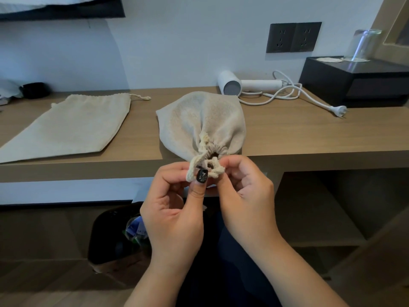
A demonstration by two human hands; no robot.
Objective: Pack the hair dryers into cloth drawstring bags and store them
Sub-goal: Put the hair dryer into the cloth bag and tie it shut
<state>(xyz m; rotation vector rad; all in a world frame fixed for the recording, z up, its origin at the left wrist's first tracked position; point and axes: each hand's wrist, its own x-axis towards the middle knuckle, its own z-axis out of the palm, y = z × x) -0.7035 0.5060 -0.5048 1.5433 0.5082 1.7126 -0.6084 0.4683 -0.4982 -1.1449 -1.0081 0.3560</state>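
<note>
Wood-grain table [287,134] carries a bulging, coarse-weave cloth bag [203,120] at its near edge, mouth puckered tight. Both hands, left [174,202] and right [245,191], pinch its twisted cotton drawstring [212,170]. A flat empty bag [73,127] lies left; a smooth white hair dryer [234,84] lies far right.

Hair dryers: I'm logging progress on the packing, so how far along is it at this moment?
About halfway. One filled bag bulges on the desk, its mouth gathered shut. In hand: the left hand and right hand pinch its drawstring, apparently tying it. Left: a white hair dryer lies unpacked with its cord loose, an empty bag lies flat, and nothing is stored yet.
</note>
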